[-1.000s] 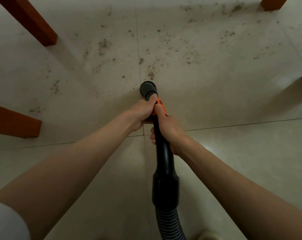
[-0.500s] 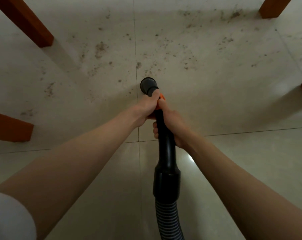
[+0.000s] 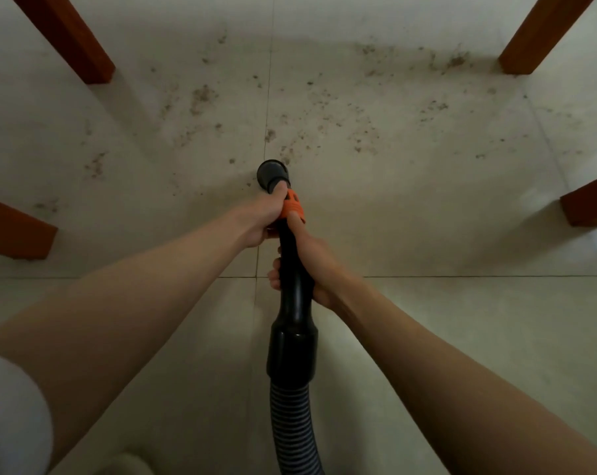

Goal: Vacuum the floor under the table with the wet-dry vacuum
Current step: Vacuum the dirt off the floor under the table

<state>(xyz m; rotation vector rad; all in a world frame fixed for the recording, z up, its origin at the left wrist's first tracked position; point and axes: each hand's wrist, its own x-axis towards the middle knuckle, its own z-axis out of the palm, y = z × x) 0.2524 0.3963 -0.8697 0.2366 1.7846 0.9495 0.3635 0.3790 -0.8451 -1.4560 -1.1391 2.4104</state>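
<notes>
Black plastic is forming the rigid vacuum wand, which is running down the middle of the view from a ribbed grey hose at the bottom edge up to a round black nozzle. An orange collar is sitting on the wand just behind the nozzle. The nozzle is pointing down at the tiled floor, close to a grout line, though whether it is touching the tile or hovering just above it cannot be told.

Both hands are gripping the wand. The left hand is holding it farthest forward, its fingers clenched around the wand at the orange collar, with the thumb lying along the top toward the nozzle. The right hand is grasping the black tube just behind, its fingers wrapping underneath and showing on the left side of the tube, its thumb reaching up to the collar's edge.

Brown dirt crumbs are lying scattered over the tiles beyond the nozzle, thickest toward the far right. Four reddish wooden table legs are standing around this patch: far left, far right, near left and near right. A white sleeve is showing at the lower left corner.
</notes>
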